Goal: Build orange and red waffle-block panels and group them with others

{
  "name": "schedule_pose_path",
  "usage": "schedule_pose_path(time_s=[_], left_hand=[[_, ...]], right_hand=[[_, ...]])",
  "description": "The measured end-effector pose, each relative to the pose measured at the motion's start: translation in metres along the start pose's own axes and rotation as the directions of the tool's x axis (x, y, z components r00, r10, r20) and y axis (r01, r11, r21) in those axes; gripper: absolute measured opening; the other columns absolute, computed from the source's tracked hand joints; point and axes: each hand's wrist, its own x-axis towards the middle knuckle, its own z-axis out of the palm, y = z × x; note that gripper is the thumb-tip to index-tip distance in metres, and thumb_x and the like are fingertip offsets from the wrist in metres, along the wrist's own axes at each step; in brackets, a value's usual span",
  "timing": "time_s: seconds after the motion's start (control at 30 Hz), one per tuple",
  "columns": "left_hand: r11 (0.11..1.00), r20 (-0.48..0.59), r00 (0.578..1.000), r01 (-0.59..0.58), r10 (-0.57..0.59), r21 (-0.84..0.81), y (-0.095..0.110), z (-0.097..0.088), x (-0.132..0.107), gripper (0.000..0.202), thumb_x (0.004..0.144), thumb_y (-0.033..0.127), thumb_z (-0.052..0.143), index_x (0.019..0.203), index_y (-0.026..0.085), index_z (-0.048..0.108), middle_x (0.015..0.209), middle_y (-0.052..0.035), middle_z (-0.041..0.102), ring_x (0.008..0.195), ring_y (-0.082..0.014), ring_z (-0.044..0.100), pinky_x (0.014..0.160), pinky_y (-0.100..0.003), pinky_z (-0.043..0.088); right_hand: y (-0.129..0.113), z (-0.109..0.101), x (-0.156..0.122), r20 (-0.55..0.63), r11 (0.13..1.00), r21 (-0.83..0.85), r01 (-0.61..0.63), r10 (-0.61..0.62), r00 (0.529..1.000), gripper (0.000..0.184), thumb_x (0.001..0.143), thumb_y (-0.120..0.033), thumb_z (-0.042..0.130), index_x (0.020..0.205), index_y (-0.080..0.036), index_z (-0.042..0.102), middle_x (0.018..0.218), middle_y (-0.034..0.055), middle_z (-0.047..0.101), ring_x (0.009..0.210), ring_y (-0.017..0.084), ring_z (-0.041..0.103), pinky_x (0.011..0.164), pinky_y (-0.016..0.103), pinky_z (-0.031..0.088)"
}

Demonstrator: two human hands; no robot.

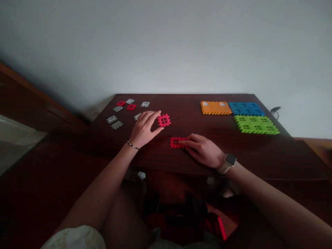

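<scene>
Between thumb and fingers, my left hand [145, 127] pinches a red square interlocking window tile [164, 120], raised above the dark table. My right hand [203, 148] rests over a red strip of window tiles [175, 142] lying flat near the table's front; its fingers touch the strip and cover the right end. Whether those fingers grip the strip or only press on it is hard to see. Partly behind my left hand lies a grey tile [137, 117].
Loose grey tiles [117, 125] and red tiles [131, 107] lie at the far left of the table [178, 103]. At the back right, an orange panel [216, 108] and a blue panel [246, 108] adjoin a green panel [256, 124]. A wall stands behind.
</scene>
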Motion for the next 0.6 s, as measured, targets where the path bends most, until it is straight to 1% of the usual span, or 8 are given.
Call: schedule_pose_path(time_s=[0.1,0.2,0.3,0.37,0.5,0.6], left_hand=[[1.0,0.002,1.0,0.001,-0.001,-0.024,0.005,0.0,0.0,0.063,0.099,0.031,0.076,0.157,0.023,0.053,0.138,-0.0143,0.07,0.131,-0.0332,0.065,0.117,-0.055,0.051],[0.998,0.008,1.0,-0.012,0.013,-0.063,0.011,0.0,0.0,0.065,0.099,0.032,0.076,0.159,0.025,0.051,0.14,-0.0141,0.07,0.131,-0.0328,0.065,0.118,-0.054,0.051],[0.994,0.01,0.999,-0.034,0.035,-0.102,0.022,0.0,-0.001,0.067,0.1,0.034,0.076,0.161,0.026,0.05,0.14,-0.0137,0.07,0.131,-0.0321,0.065,0.117,-0.054,0.053],[0.99,0.003,0.999,-0.05,0.05,-0.131,0.03,-0.002,0.0,0.069,0.1,0.035,0.077,0.162,0.027,0.049,0.138,-0.0133,0.07,0.131,-0.0318,0.066,0.116,-0.054,0.054],[0.976,-0.039,0.994,-0.108,0.102,-0.19,0.047,-0.008,0.001,0.072,0.1,0.036,0.078,0.163,0.028,0.046,0.136,-0.0124,0.072,0.128,-0.0302,0.067,0.113,-0.052,0.056],[0.967,-0.065,0.991,-0.126,0.115,-0.221,0.057,-0.013,0.003,0.074,0.099,0.035,0.079,0.164,0.029,0.044,0.135,-0.0117,0.073,0.127,-0.0296,0.068,0.112,-0.051,0.057]], right_hand=[[-0.003,-0.003,0.001,-0.042,1.0,-0.011,0.007,-0.008,0.999,0.031,0.108,-0.025,0.057,0.135,-0.024,0.072,0.113,0.011,0.073,0.101,0.026,0.07,0.09,0.042,0.06],[-0.005,-0.006,0.0,-0.133,1.0,-0.011,-0.005,0.003,0.991,0.024,0.108,-0.025,0.057,0.126,-0.022,0.072,0.107,0.0105,0.075,0.095,0.026,0.07,0.085,0.041,0.059],[-0.006,-0.01,-0.002,-0.257,0.997,0.056,-0.055,0.068,0.964,0.015,0.109,-0.025,0.058,0.117,-0.023,0.07,0.102,0.0083,0.076,0.091,0.024,0.071,0.08,0.037,0.058],[-0.006,-0.012,-0.001,-0.317,0.989,0.114,-0.089,0.121,0.941,0.01,0.108,-0.025,0.059,0.111,-0.024,0.069,0.101,0.0066,0.076,0.088,0.022,0.072,0.079,0.035,0.057],[-0.01,-0.014,0.001,-0.401,0.975,0.184,-0.126,0.192,0.896,0.009,0.107,-0.025,0.063,0.109,-0.024,0.072,0.1,0.0046,0.077,0.081,0.019,0.071,0.074,0.031,0.057],[-0.015,-0.017,0.005,-0.434,0.969,0.217,-0.117,0.203,0.878,0.01,0.107,-0.029,0.065,0.109,-0.024,0.074,0.1,0.0054,0.079,0.085,0.02,0.073,0.076,0.033,0.06]])
